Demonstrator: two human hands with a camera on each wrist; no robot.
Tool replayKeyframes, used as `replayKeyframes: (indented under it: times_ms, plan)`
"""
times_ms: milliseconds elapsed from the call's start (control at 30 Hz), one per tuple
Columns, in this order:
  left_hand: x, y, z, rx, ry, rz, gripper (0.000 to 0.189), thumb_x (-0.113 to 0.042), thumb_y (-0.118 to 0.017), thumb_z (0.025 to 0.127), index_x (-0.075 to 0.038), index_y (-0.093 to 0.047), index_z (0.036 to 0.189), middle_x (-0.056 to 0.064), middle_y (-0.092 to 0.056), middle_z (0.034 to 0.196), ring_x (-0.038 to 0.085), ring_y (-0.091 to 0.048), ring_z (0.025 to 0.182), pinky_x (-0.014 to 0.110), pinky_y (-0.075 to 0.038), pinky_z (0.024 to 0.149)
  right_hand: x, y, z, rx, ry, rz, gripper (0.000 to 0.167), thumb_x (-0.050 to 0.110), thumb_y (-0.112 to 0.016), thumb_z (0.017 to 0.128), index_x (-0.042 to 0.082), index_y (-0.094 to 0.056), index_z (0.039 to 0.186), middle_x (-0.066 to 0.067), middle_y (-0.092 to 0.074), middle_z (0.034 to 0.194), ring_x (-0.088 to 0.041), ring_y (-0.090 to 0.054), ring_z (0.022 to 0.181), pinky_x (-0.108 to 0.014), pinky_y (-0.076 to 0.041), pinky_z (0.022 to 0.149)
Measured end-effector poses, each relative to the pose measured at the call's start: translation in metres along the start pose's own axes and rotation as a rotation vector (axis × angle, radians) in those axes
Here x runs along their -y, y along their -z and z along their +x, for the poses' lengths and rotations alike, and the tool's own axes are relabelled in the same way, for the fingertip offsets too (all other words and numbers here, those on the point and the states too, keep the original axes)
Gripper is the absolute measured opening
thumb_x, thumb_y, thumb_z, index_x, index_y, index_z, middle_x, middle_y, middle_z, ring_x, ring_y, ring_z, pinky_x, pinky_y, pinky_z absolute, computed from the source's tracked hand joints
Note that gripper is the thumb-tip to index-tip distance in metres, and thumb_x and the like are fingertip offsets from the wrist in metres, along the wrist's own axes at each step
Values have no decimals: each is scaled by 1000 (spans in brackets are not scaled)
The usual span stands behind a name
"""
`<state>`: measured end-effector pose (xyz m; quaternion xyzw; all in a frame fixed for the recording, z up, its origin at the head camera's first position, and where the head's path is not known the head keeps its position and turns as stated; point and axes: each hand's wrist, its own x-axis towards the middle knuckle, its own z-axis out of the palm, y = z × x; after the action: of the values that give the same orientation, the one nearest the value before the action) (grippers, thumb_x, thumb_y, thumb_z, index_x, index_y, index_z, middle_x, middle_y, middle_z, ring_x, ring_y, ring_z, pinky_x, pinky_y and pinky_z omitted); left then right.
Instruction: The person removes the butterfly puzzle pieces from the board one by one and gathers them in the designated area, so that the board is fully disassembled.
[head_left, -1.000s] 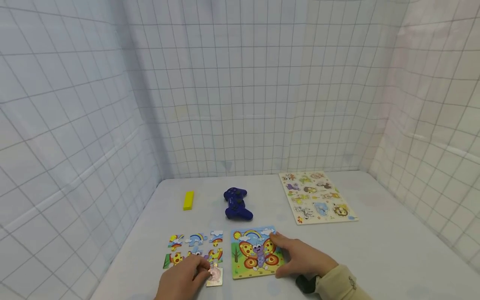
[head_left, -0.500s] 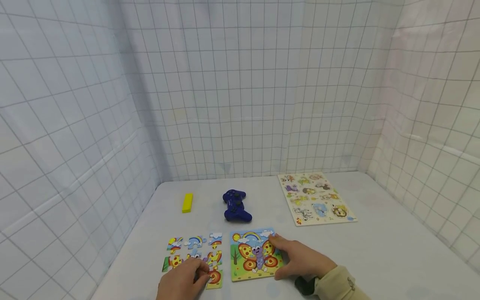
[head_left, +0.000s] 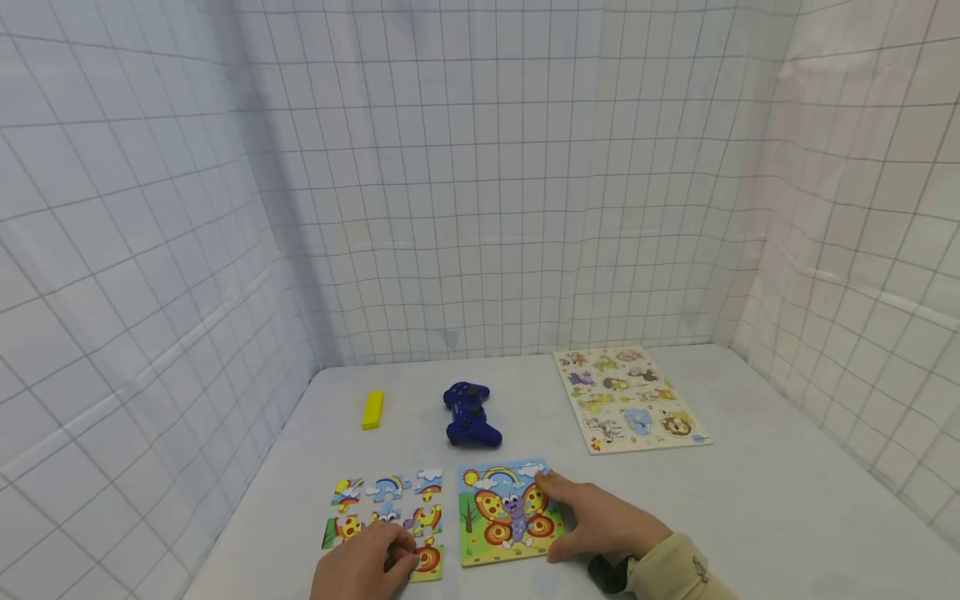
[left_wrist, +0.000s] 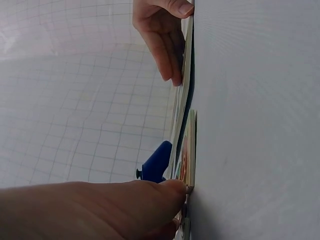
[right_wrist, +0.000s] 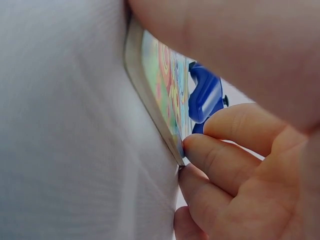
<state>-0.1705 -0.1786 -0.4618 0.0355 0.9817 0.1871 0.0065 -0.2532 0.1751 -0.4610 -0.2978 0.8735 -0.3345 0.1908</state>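
Observation:
In the head view my left hand (head_left: pixel 362 563) holds a jigsaw piece (head_left: pixel 427 565) with a red spiral, low at the right of a loose spread of butterfly puzzle pieces (head_left: pixel 388 487). Its thumb presses on the piece's edge in the left wrist view, the piece lying near flat on the table. Part of the spread is hidden under this hand. Just to the right lies a square butterfly picture board (head_left: pixel 512 515). My right hand (head_left: pixel 603 518) grips the board's right side, thumb at the near corner and fingers at the far one, as the right wrist view shows.
Behind the puzzle stands a blue game controller (head_left: pixel 471 415), with a yellow block (head_left: pixel 372 410) to its left. A pale animal puzzle board (head_left: pixel 633 400) lies at the back right. Grid-patterned cloth walls (head_left: pixel 465 208) enclose the white table (head_left: pixel 720 517) on three sides.
The glare on the held piece has gone and its red spiral shows. The whole head view has shifted slightly; both hands stay at the same pieces.

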Motion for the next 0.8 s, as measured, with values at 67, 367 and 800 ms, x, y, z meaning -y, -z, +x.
replayKeyframes:
  times_ms: [67, 367, 800]
  plan:
    - [0, 0, 1, 0, -3, -2, 18, -43, -81, 87, -31, -68, 89, -15, -53, 77, 2, -45, 62, 26, -38, 57, 0, 0, 0, -2, 2, 2, 99, 43, -87, 82, 11, -35, 160, -9, -28, 169, -32, -22, 157, -54, -26, 122]
    - [-3, -4, 6, -21, 0, 18, 21, -48, -80, 86, -32, -67, 86, -16, -53, 74, 2, -46, 60, 25, -39, 57, -3, 2, 0, -7, 3, 7, 99, 43, -87, 82, 12, -35, 161, -9, -28, 169, -33, -22, 157, -55, -26, 121]
    - [-20, 15, 1, -315, -55, -71, 17, -41, -80, 89, -31, -67, 87, -19, -55, 76, 0, -42, 61, 22, -38, 54, 0, 3, 2, -112, 24, -2, 97, 46, -83, 85, 7, -35, 159, -11, -30, 167, -35, -26, 155, -55, -26, 121]
